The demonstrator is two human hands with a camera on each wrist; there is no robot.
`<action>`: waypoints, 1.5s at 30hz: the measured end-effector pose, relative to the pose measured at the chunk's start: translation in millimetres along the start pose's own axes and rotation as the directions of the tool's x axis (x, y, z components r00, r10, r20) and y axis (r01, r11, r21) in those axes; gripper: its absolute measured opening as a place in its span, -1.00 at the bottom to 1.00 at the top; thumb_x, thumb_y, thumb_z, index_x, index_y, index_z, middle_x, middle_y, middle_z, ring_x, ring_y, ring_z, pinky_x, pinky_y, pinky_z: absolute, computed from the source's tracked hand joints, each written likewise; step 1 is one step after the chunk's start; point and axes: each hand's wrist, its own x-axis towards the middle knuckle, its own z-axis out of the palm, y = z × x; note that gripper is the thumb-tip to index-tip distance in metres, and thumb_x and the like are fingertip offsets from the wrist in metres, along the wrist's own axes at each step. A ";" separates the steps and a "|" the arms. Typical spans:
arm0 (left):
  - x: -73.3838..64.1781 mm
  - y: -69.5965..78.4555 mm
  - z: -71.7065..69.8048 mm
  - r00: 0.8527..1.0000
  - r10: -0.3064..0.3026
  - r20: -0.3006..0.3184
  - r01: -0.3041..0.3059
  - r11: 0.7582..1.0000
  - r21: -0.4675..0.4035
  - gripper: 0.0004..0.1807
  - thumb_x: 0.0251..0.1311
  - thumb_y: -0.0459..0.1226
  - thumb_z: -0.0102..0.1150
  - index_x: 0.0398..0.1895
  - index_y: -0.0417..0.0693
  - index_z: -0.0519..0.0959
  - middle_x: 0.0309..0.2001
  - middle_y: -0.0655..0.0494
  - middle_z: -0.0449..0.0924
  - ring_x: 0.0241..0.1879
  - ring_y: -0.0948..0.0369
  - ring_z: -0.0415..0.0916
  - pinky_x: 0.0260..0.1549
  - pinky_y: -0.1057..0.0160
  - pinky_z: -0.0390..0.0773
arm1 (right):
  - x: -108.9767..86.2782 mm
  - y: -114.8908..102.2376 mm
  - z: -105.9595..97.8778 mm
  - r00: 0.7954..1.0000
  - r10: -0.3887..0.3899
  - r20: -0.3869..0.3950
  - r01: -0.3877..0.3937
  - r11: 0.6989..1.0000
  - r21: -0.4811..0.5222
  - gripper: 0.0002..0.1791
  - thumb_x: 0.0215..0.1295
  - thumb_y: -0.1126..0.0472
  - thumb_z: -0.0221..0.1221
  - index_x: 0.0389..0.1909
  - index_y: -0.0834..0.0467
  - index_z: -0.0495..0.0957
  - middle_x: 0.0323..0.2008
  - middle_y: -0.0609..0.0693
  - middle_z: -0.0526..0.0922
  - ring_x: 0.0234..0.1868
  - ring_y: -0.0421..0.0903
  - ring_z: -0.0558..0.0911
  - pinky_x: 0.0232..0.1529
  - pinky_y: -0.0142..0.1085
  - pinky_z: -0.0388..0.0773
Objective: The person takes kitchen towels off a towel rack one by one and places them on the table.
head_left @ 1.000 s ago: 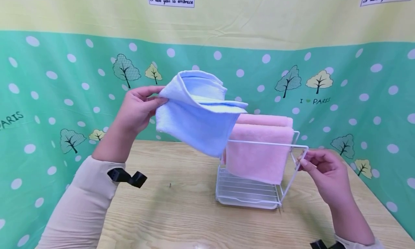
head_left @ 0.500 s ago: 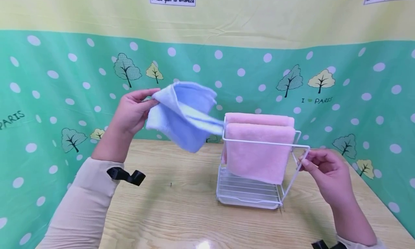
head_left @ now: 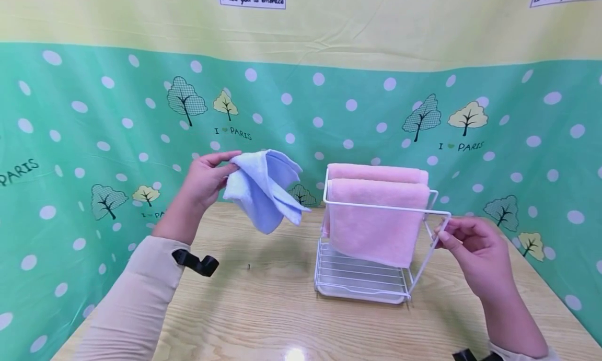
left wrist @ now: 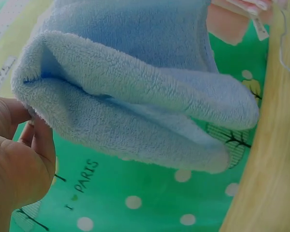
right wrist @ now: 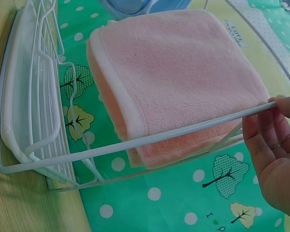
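Note:
My left hand [head_left: 205, 181] pinches a folded blue towel [head_left: 256, 191] by one corner, holding it in the air to the left of the rack. In the left wrist view the blue towel [left wrist: 135, 101] droops in folds away from the fingers. A white wire rack [head_left: 390, 207] stands on the table, with a pink towel [head_left: 376, 225] draped over it. My right hand [head_left: 479, 254] grips the rack's right upright between thumb and fingers. The right wrist view shows the pink towel [right wrist: 179, 72] beside the white bar [right wrist: 150, 138] that this hand [right wrist: 278, 150] holds.
Under the rack lies a white tray [head_left: 362, 297] with wire slats above it. The wooden table [head_left: 263, 309] reaches back to a green dotted curtain [head_left: 348, 120] printed with trees. A tiny dark speck [head_left: 249, 266] lies on the table left of the rack.
The blue towel has moved left, away from in front of the pink towel, and then lower with my left hand. My right hand stays on the rack, which has not moved.

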 end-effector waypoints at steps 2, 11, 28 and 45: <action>1.8 -8.2 -0.1 1.000 -0.013 -0.008 0.013 1.000 0.010 -0.75 0.16 -0.46 0.30 -0.22 0.08 0.76 -0.04 0.16 0.60 -0.22 0.25 0.60 -0.28 0.38 0.62 | -0.1 0.3 -0.2 1.000 -0.016 0.010 0.016 1.000 0.015 -0.80 0.20 0.72 0.04 -0.15 0.58 0.42 -0.27 0.07 0.61 -0.26 -0.12 0.65 -0.24 -0.35 0.65; 4.8 -44.8 4.5 0.996 -0.068 -0.058 0.066 0.997 -0.040 -0.65 0.23 -0.51 0.20 -0.29 0.19 0.76 -0.10 0.23 0.63 -0.23 0.27 0.59 -0.34 0.37 0.61 | -0.3 -0.1 -0.3 1.000 0.001 0.001 -0.001 1.000 -0.007 -0.79 0.19 0.72 0.04 -0.14 0.58 0.41 -0.27 0.06 0.60 -0.26 -0.11 0.64 -0.25 -0.34 0.65; 10.4 -123.5 10.6 0.975 -0.216 -0.054 0.178 0.902 -0.393 -0.57 0.30 -0.58 0.00 -0.24 0.12 0.74 -0.25 0.22 0.69 -0.27 0.28 0.62 -0.26 0.39 0.61 | 0.1 0.8 -1.4 1.000 -0.007 0.003 0.007 1.000 0.000 -0.79 0.20 0.71 0.05 -0.13 0.59 0.40 -0.28 0.12 0.61 -0.29 -0.09 0.65 -0.24 -0.35 0.65; 5.8 -191.3 -59.7 0.905 -0.388 -0.173 0.407 0.908 0.095 -0.43 0.27 -0.42 0.20 0.36 -0.18 0.37 0.04 -0.01 0.54 -0.25 0.31 0.59 -0.24 0.33 0.63 | -0.3 2.6 -2.3 1.000 -0.024 0.013 0.024 1.000 0.004 -0.77 0.20 0.72 0.04 -0.11 0.61 0.39 -0.29 0.10 0.62 -0.32 -0.11 0.66 -0.24 -0.36 0.65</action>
